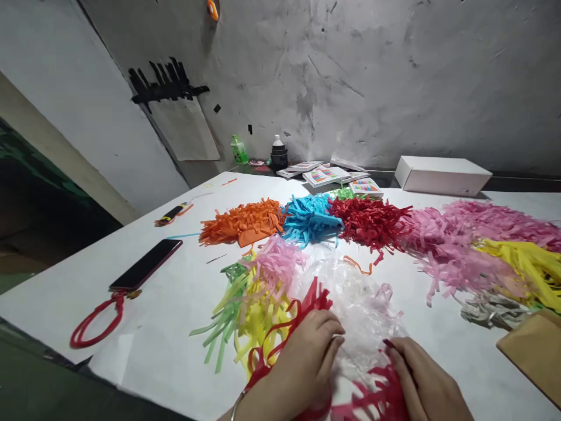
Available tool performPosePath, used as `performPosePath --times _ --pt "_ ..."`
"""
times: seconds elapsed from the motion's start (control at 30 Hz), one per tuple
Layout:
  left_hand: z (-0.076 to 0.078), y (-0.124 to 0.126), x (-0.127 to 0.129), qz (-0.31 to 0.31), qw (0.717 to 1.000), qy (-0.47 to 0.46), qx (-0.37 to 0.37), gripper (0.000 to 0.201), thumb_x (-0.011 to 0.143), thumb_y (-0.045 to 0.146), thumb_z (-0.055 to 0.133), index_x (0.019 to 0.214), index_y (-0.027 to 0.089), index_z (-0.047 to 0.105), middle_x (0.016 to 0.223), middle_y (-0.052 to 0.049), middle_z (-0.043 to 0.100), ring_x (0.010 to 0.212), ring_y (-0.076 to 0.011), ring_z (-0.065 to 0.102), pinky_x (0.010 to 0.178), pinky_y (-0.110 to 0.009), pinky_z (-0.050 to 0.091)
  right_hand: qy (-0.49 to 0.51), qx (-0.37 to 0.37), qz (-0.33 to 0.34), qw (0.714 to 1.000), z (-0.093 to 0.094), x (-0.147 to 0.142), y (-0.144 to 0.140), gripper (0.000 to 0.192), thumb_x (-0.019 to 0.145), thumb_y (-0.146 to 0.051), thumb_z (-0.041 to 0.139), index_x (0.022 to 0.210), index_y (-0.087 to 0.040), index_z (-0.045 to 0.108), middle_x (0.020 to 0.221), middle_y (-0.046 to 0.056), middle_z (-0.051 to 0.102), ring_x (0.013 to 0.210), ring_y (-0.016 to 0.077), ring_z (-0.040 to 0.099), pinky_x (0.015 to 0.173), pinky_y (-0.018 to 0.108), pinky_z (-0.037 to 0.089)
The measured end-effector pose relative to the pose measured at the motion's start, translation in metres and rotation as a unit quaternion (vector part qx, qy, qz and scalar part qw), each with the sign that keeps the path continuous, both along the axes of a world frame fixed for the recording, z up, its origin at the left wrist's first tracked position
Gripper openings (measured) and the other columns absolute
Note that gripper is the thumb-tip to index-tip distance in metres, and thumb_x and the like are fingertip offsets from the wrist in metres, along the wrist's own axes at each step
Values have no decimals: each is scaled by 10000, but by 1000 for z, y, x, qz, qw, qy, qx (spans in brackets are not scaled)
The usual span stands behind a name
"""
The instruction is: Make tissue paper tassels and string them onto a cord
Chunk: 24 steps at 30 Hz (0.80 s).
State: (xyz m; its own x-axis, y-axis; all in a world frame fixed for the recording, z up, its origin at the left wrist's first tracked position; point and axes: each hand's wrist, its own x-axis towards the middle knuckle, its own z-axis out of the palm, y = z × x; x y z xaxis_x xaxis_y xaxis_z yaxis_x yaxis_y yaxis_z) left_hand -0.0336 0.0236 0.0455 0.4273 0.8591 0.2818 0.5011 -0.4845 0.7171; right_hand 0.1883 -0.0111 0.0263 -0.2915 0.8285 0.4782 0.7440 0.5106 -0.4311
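My left hand point(309, 351) is closed over one end of a red fringed paper tassel point(313, 301), its fingers curled. At the lower right, my right hand point(427, 380) pinches another part of the red fringe, whose strips point(377, 397) dangle between the hands. Crumpled clear plastic point(355, 310) lies just beyond and beneath them. Left of it spread a pink tassel point(280, 263), a yellow tassel point(258, 318) and a green tassel point(225, 313). The lower edge of the view cuts off part of the red paper.
Orange point(245, 219), blue point(311, 216), dark red point(368, 219) and pink fringe piles point(460, 228) line the table's middle. Yellow fringe point(530, 266) and brown cardboard point(534, 356) lie right. A phone point(146, 263) and cutter point(172, 214) lie left; a white box point(442, 175) stands behind.
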Motion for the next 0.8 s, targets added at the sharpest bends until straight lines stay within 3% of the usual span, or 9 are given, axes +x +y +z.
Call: performPosePath --times 0.1,0.17,0.3,0.4,0.57,0.67,0.73,0.8 --pt "-4 10 -14 18 994 104 -20 211 947 124 492 1046 174 671 1102 -96 670 1036 -240 611 945 -402 525 -43 -97 49 993 12 -31 22 251 991 -135 350 1057 -236 570 1096 61 680 873 143 708 722 220 549" --pt "-7 13 -21 31 987 154 -24 232 942 114 493 1086 169 666 1148 -104 661 1071 -252 604 971 -430 517 -125 -173 16 977 13 -46 34 315 918 -46 360 1038 -227 589 1180 76 656 811 153 708 664 246 519" --pt "-5 17 -37 61 972 224 -43 208 949 108 471 958 149 674 1074 -113 671 1031 -267 614 938 -459 523 -205 -243 -78 945 5 -44 39 319 859 5 350 855 -215 580 843 44 661 620 184 675 515 264 384" --pt "-1 21 -44 36 976 212 -27 196 966 131 478 963 164 671 1061 -93 675 1010 -247 614 926 -423 517 -192 -225 -105 950 -4 -31 34 287 893 -34 352 856 -230 559 843 29 643 628 179 667 504 261 339" --pt "3 28 -32 -82 967 240 23 179 957 125 502 1037 177 654 1103 -75 666 998 -223 600 908 -370 489 -227 -131 -207 943 -7 -8 38 241 903 -74 385 933 -231 566 886 33 637 515 144 606 473 267 336" --pt "-1 29 -23 -133 945 296 42 126 958 154 529 973 175 652 1017 -70 661 931 -212 594 867 -352 474 -243 -42 -268 931 2 -3 44 221 906 -100 395 971 -200 582 1108 114 622 475 116 581 426 273 347" --pt "-6 28 -20 -151 935 313 70 103 952 168 551 959 175 653 1021 -71 652 925 -211 582 874 -358 456 -197 19 -245 949 10 -14 43 241 926 -130 407 1073 -202 584 1258 143 570 540 119 620 432 267 392" --pt "-11 27 -16 -167 928 321 91 76 925 209 604 952 169 663 1045 -75 654 948 -225 572 893 -375 445 -120 21 -131 984 15 -36 42 259 941 -131 395 1103 -210 581 1249 126 574 655 130 658 502 251 459"
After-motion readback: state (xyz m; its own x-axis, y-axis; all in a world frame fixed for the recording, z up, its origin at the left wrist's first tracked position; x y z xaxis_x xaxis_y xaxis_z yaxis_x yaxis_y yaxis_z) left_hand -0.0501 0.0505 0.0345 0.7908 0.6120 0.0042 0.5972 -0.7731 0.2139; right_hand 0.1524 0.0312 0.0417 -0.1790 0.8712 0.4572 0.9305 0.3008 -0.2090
